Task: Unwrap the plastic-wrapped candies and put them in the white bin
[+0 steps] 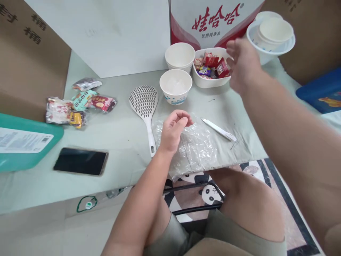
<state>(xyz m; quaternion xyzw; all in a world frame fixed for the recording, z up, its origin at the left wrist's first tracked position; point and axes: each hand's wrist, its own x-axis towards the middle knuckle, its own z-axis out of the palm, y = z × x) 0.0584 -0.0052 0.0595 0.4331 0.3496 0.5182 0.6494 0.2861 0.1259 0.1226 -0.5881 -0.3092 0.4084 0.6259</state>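
Observation:
My left hand (174,129) hovers over a crumpled clear plastic bag (197,149), fingers loosely curled; whether anything is between them does not show. My right hand (243,64) is raised between the white tub of wrapped sweets (210,82) and the white bowl (266,57) holding paper cups (277,30). Its fingers are slightly bent and apart, with nothing seen in them. A paper bowl (176,87) stands in front of stacked paper bowls (180,56). The white slotted skimmer (144,101) lies left of the bag, and a white cutter (218,129) lies right of it.
At the left are wrapped snacks (82,101), a black phone (81,161) and a green container (26,142). White boxes (128,35) stand along the back. A blue container (325,92) is at the right. The table's front edge (117,190) crosses above my legs.

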